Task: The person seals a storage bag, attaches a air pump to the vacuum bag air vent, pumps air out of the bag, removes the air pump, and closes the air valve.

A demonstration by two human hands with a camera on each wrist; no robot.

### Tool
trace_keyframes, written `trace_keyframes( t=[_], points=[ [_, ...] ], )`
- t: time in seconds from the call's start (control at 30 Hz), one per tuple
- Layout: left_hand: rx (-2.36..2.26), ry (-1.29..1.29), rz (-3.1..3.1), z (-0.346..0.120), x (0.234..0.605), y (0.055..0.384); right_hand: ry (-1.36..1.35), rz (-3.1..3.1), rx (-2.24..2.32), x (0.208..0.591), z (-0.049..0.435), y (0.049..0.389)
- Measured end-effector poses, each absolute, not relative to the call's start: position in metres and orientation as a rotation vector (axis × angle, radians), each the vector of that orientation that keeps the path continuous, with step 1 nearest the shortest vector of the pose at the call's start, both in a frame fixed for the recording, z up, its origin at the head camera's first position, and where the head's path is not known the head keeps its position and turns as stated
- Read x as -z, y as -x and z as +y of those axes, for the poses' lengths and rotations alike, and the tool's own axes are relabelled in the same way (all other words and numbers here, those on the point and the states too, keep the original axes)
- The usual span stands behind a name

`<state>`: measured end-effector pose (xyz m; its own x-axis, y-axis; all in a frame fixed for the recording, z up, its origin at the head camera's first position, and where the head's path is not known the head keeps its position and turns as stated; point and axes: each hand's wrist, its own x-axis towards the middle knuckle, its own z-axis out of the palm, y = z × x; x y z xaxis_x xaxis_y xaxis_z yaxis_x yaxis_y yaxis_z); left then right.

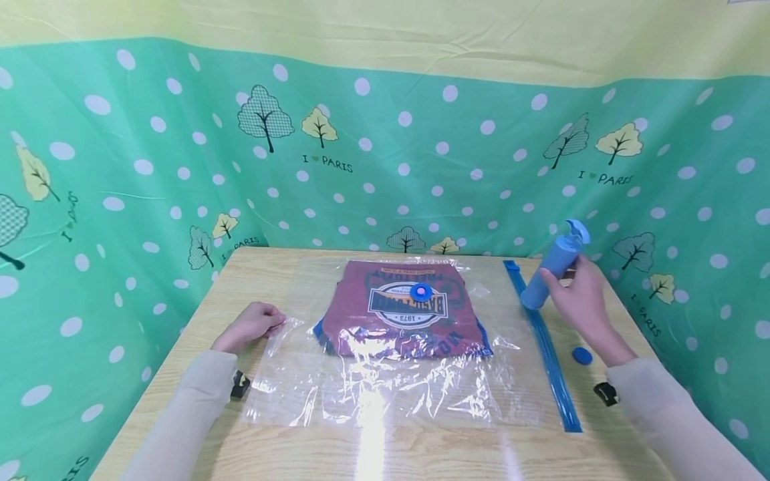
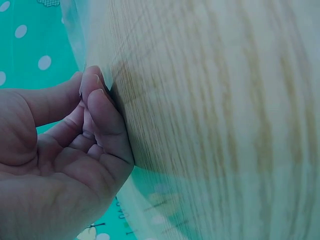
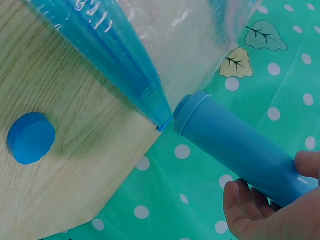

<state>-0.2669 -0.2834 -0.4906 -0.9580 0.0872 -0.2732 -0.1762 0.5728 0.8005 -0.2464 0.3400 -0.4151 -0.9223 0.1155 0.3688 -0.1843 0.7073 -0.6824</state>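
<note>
My right hand (image 1: 582, 297) grips a blue hand pump (image 1: 552, 270), tilted above the table, its lower end overlapping the bag's zip strip (image 1: 550, 361) in the head view. In the right wrist view the pump (image 3: 240, 145) lies across my curled fingers. A clear vacuum storage bag (image 1: 289, 374) lies flat with a folded maroon garment (image 1: 397, 334) inside; its round blue valve (image 1: 420, 292) shows over the print, uncapped. At the bag's left edge my left hand (image 1: 255, 323) pinches the plastic between thumb and fingertips, resting on the table.
A round blue cap (image 1: 581, 355) sits on the wooden table (image 1: 289, 454) to the right of the zip strip. Green dotted cloth (image 1: 373, 167) hangs behind and beside the table. Light glares off the bag's front part.
</note>
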Motion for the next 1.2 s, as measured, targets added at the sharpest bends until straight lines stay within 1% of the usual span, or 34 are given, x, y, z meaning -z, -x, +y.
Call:
trace_keyframes(
  t=[1.2],
  points=[
    [-1.319,0.089,2.526,-0.285,0.494,0.268,-0.191,-2.499,-1.189,0.421,0.284,0.264]
  ],
)
